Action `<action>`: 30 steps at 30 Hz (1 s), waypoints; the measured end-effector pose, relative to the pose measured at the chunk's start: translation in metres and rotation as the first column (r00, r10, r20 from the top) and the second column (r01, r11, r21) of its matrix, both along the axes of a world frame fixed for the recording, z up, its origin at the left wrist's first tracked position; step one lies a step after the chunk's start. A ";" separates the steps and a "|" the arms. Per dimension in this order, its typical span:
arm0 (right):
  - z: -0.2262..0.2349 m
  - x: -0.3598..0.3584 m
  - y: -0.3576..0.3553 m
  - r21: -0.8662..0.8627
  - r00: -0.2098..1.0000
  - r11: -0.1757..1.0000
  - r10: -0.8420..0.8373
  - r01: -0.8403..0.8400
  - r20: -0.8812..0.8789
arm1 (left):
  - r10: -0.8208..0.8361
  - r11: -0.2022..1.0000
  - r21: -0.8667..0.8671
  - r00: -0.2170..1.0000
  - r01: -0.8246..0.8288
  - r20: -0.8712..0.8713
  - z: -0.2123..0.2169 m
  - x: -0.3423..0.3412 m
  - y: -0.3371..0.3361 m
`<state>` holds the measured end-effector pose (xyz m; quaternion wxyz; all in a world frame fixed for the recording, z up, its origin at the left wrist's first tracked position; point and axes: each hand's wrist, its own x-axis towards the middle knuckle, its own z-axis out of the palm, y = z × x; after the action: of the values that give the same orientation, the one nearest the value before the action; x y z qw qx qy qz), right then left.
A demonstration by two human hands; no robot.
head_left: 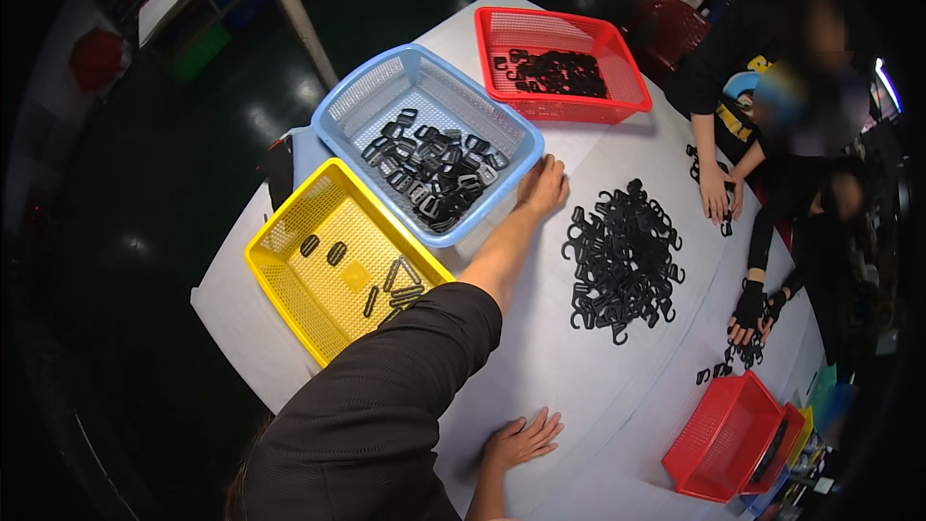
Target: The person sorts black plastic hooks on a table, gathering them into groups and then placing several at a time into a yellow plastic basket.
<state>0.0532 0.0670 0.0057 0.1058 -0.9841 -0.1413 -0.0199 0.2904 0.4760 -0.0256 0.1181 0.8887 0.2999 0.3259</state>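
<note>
Dark floor (145,232) lies beyond the left side of the white-topped table (617,396), and a co-worker's bare hands (714,195) and another's gloved hands (746,314) handle small dark parts along its right side. Watching from my distance, I see the left hand (545,183) at the right corner of the blue basket (381,72), its fingers curled; whether they clasp the rim or only rest against the wall, I cannot tell. I see the right hand (524,439) lying spread and released on the near part of the table, holding nothing. The blue basket sits at the far left with a heap of black buckles (434,169) inside, between the yellow basket (285,294) on its near side and the red basket (632,63) on its far right. What worries me is how tightly these sit: a hard tug at that one corner could swing the blue basket into its yellow neighbour or tip buckles over the rim. A push to the right could plough into the loose pile of black hooks (622,260) and scatter it. I also mind the black sleeve (367,415), which passes across the yellow basket's near end in this view; if it dips, it could snag the rim or drag the slim pieces (370,301) inside.
</note>
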 end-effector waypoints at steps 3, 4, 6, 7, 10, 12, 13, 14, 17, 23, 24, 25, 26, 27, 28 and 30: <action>-0.001 0.011 -0.009 -0.016 0.999 0.999 -0.029 0.030 0.021 | 0.126 0.894 -0.430 0.992 -0.127 -0.031 0.035 0.032 -0.039; 0.002 0.008 -0.004 -0.017 0.999 0.999 -0.047 0.048 0.024 | 0.046 0.938 -0.344 0.999 -0.046 -0.007 0.018 0.027 -0.027; 0.011 0.034 -0.001 0.003 1.000 1.000 0.000 0.000 -0.018 | 0.065 0.914 -0.398 0.997 -0.076 -0.041 0.010 0.030 -0.008; 0.014 0.039 -0.008 -0.010 1.000 1.000 -0.009 0.009 -0.029 | 0.113 0.878 -0.464 0.993 -0.120 -0.042 0.020 0.031 -0.016; 0.012 0.030 -0.013 0.073 0.996 0.997 -0.033 0.040 -0.087 | 0.250 0.830 -0.530 0.965 -0.175 0.074 0.013 0.028 -0.033; 0.007 0.036 -0.007 0.124 0.995 0.992 -0.025 0.038 -0.101 | 0.338 0.243 -0.949 0.900 0.199 0.275 0.009 0.040 -0.014; 0.005 0.031 -0.024 0.087 0.989 0.992 -0.083 0.094 -0.122 | 0.400 -0.237 -0.887 0.872 0.397 0.283 0.045 0.039 -0.071; 0.007 0.028 -0.027 0.088 0.986 0.990 -0.095 0.108 -0.139 | 0.413 -0.454 -0.742 0.855 0.493 0.314 0.058 0.032 -0.090; 0.014 0.022 -0.029 0.111 0.980 0.987 -0.099 0.120 -0.172 | 0.476 -0.716 -0.480 0.858 0.507 0.196 0.074 0.008 -0.123; 0.013 0.012 -0.019 0.121 0.974 0.986 -0.090 0.117 -0.208 | 0.557 -0.714 -0.613 0.805 0.339 -0.203 0.072 -0.046 -0.147; 0.013 0.011 -0.017 0.114 0.974 0.987 -0.088 0.114 -0.210 | 0.564 -0.698 -0.646 0.793 0.309 -0.230 0.078 -0.053 -0.152; 0.014 0.011 -0.016 0.106 0.973 0.988 -0.086 0.111 -0.213 | 0.560 -0.688 -0.663 0.797 0.295 -0.226 0.078 -0.061 -0.154; 0.013 0.011 -0.017 0.134 0.976 0.985 -0.085 0.113 -0.199 | 0.554 -0.671 -0.687 0.804 0.277 -0.217 0.085 -0.067 -0.159; 0.013 0.011 -0.018 0.161 0.979 0.980 -0.084 0.114 -0.185 | 0.547 -0.649 -0.712 0.815 0.269 -0.190 0.092 -0.072 -0.166; 0.012 0.012 -0.020 0.188 0.982 0.975 -0.083 0.115 -0.172 | 0.513 -0.647 -0.714 0.846 0.267 -0.148 0.098 -0.077 -0.173; 0.009 0.014 -0.022 0.180 0.985 0.978 -0.078 0.106 -0.157 | 0.445 -0.646 -0.714 0.893 0.269 -0.066 0.106 -0.088 -0.186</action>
<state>0.0677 0.0445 0.0152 0.2071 -0.9740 -0.0845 0.0354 0.2025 0.2904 0.0805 0.8640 0.1232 0.4865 0.0414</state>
